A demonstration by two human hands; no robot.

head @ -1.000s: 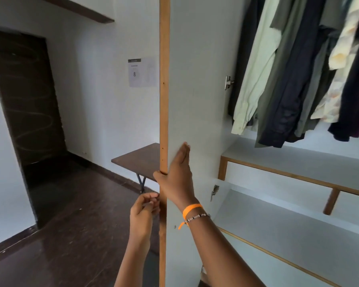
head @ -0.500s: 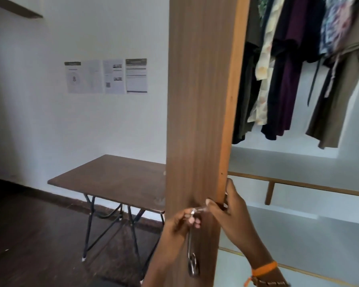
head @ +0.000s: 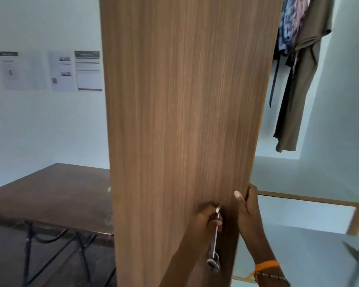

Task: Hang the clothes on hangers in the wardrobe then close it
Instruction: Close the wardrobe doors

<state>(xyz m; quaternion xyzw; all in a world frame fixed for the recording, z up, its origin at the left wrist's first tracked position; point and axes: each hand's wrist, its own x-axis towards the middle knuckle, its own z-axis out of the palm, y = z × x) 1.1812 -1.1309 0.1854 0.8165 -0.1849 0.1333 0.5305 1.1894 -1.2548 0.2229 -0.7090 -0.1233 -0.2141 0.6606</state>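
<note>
Three papers point(head: 50, 71) are stuck in a row on the white wall at the left. Below them stands a dark brown table point(head: 50, 195) on black crossed legs, its right end hidden behind the door.

The wooden door point(head: 184, 121) fills the middle of the view, partly swung across the wardrobe point(head: 330, 183), so the inside shows only past its right edge. Low on the door, the left hand point(head: 207, 220) has its fingers curled round the top of a metal handle point(head: 215, 239), which runs down the door face to a round fitting at its lower end. Just to the right, the right hand point(head: 247, 206) grips the door's edge: the thumb lies flat on the wood front, the fingers wrap round behind, out of sight. An orange band point(head: 265, 266) and a beaded one sit on that wrist.

Further right, inside the wardrobe, the clothes point(head: 298, 69) hang high up: a patterned piece, something dark with a strap dangling, and a long tan garment nearest the white side wall. Beneath them runs a white shelf point(head: 309, 200) with a wooden front edge.
</note>
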